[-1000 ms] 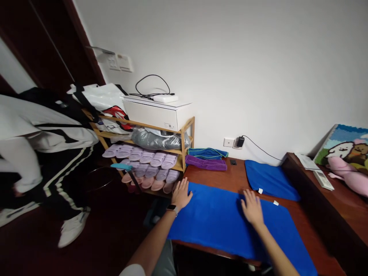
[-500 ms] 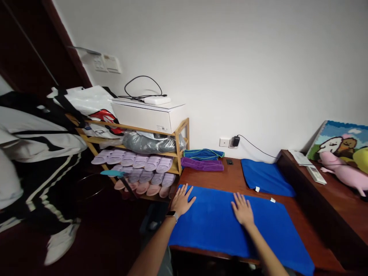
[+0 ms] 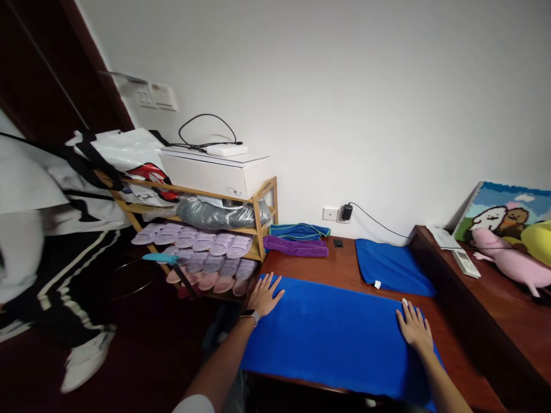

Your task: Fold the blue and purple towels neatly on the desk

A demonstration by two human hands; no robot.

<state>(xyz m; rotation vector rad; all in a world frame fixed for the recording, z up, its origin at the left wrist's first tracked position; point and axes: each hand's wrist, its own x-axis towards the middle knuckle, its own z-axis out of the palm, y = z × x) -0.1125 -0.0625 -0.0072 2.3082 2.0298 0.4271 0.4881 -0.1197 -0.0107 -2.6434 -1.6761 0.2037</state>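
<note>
A blue towel [image 3: 331,335] lies spread flat on the brown wooden table [image 3: 297,267], its near edge hanging over the front. My left hand [image 3: 263,297] rests open on its far left corner, fingers spread, with a watch on the wrist. Toward the far right corner my right hand [image 3: 415,330] presses flat on the cloth, fingers apart, just by a small white tag. Behind it is a second, folded blue towel [image 3: 394,267], also with a white tag. A folded purple towel [image 3: 296,246] and a blue one with green edging [image 3: 299,231] lie at the back left.
Left of the table stands a wooden shoe rack [image 3: 258,221] with rows of slippers [image 3: 196,238] and a white box [image 3: 206,172] on top. A person [image 3: 73,275] stands at far left. On the right, a raised ledge [image 3: 456,304] borders a pink plush toy [image 3: 510,258] and a remote [image 3: 465,264].
My right hand has slid right across the towel, from its middle to the far right corner. The left hand stays at the left corner. The person at left has shifted slightly.
</note>
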